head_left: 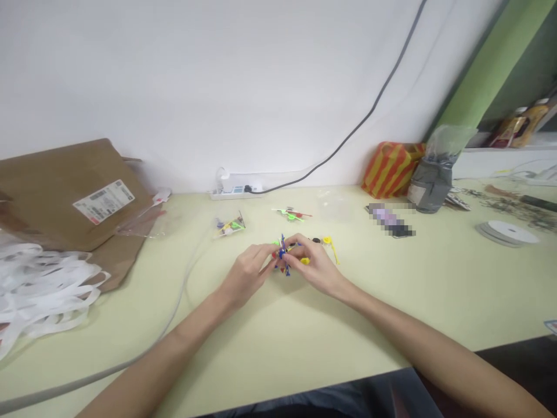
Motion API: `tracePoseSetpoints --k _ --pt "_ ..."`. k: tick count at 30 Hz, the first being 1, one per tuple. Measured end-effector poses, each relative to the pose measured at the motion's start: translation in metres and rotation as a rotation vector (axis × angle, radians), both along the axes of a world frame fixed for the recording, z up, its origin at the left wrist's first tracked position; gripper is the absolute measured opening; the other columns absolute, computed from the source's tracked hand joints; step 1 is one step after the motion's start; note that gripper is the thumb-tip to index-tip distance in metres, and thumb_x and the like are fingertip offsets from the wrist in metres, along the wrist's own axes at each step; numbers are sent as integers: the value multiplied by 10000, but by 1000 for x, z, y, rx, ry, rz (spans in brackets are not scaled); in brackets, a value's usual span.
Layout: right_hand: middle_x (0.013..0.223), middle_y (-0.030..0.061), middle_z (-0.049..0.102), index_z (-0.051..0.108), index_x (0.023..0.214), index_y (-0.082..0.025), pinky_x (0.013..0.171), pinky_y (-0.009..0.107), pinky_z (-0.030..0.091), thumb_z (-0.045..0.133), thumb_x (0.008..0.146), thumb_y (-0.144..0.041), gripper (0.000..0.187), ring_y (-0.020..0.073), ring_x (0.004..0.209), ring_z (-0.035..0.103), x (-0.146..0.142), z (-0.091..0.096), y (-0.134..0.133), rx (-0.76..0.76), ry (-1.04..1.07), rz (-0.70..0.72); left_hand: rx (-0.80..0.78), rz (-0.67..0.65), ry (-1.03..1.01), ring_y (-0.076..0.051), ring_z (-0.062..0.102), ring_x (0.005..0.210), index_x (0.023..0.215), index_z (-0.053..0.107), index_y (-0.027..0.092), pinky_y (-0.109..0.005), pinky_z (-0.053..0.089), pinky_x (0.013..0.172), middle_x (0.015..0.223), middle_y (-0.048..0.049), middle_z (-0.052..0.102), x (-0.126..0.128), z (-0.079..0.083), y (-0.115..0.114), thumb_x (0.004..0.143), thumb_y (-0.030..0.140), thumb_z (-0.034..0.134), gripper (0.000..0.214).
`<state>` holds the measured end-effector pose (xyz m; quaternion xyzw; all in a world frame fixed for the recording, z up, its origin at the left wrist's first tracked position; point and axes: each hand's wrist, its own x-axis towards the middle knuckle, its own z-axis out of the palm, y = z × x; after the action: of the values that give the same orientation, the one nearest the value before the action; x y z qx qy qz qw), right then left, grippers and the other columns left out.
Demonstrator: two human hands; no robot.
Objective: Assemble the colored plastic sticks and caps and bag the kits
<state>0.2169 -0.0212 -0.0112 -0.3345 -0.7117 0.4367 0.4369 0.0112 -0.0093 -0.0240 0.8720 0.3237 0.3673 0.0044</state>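
Both my hands meet over the middle of the pale yellow table (pixel 304 342). My left hand (pixel 246 273) and my right hand (pixel 314 265) pinch a small bundle of colourful plastic pieces (pixel 284 259), blue, red and yellow, held between their fingertips just above the tabletop. A yellow piece with a thin tail (pixel 329 244) lies right behind my right hand. Two more small bundles of colourful pieces lie further back, one (pixel 230 226) to the left and one (pixel 290 214) in the middle.
A brown paper bag (pixel 61 197) with a label and a heap of white strips (pixel 39 290) fill the left side. A white power strip (pixel 237 187) sits by the wall. A grey cable (pixel 174 313) crosses the table. An orange striped bag (pixel 391 167), a grey pouch (pixel 430 183) and a tape roll (pixel 507 232) stand at the right.
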Motion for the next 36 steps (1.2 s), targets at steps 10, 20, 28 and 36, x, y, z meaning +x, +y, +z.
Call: tracePoseSetpoints --k 10,20,28,36 --pt "904 21 616 422 1017 -244 785 314 471 506 995 -387 167 167 820 607 6 14 -6 72 -69 242 27 -148 108 -198 632 828 1012 543 201 -327 496 758 887 -71 664 2 16 -1 999 299 464 126" --pt "526 -106 418 425 878 -231 548 234 445 580 925 -596 399 87 446 378 15 28 3 -143 133 506 26 -2 227 -174 566 640 866 507 207 -313 444 671 720 -42 612 15 16 -14 966 220 284 245" --pt "612 -13 603 539 914 -171 406 191 405 546 955 -498 329 77 413 478 84 39 48 -16 -107 -80 -55 13 318 -166 561 611 904 501 215 -285 397 620 708 -17 609 9 9 0 991 325 329 222" --pt "448 -64 448 545 729 -157 441 219 460 671 884 -351 278 85 399 459 137 16 71 -311 -585 -68 -144 188 167 -160 499 610 906 473 223 -287 364 638 700 11 547 -20 7 32 1011 373 328 234"
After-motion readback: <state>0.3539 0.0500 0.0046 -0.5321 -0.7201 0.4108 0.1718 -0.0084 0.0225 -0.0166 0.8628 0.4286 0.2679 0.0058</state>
